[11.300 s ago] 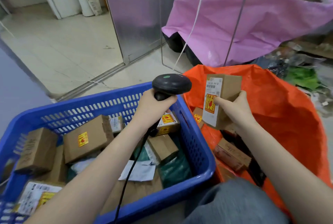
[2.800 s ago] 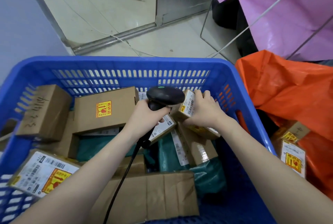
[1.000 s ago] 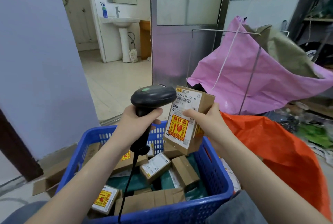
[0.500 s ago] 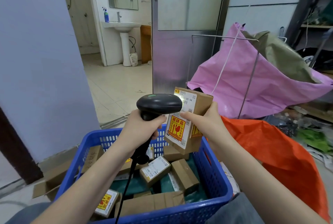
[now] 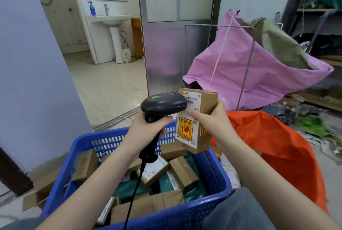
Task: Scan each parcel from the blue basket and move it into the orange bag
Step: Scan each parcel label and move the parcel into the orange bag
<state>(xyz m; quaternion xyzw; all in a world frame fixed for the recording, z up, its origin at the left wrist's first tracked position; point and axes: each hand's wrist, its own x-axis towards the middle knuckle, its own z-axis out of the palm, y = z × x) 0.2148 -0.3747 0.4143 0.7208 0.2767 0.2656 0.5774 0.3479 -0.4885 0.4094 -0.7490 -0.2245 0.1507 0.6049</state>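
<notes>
**Both hands full: scanner in the left, parcel in the right**

The left hand is wrapped tight around the grip of a black barcode scanner, fingers curled closed on the handle; its head points right, at the label of the parcel, and nearly touches it. A black cable drops from the handle down past the forearm. The right hand clasps a brown cardboard parcel, thumb laid across the labelled face and the fingers behind it. The parcel stands nearly upright, long axis vertical with a slight tilt, the white shipping label and yellow-and-red fragile sticker facing left toward the scanner. It is held in the air above the far right corner of the blue basket, beside the orange bag.

The basket sits directly below the arms, with small cardboard boxes and teal mailers lying jumbled inside. The orange bag lies open just to its right, touching the basket's side; what is inside is mostly hidden. Grey trouser fabric shows at the near edge.

Farther off, a pink bag hangs on a thin wire frame behind the orange one. A metal-clad door stands ahead. Through the opening on the left are pale floor tiles, a white pedestal sink with a blue spray bottle on it, and a mirror above. A lilac wall fills the left side.
</notes>
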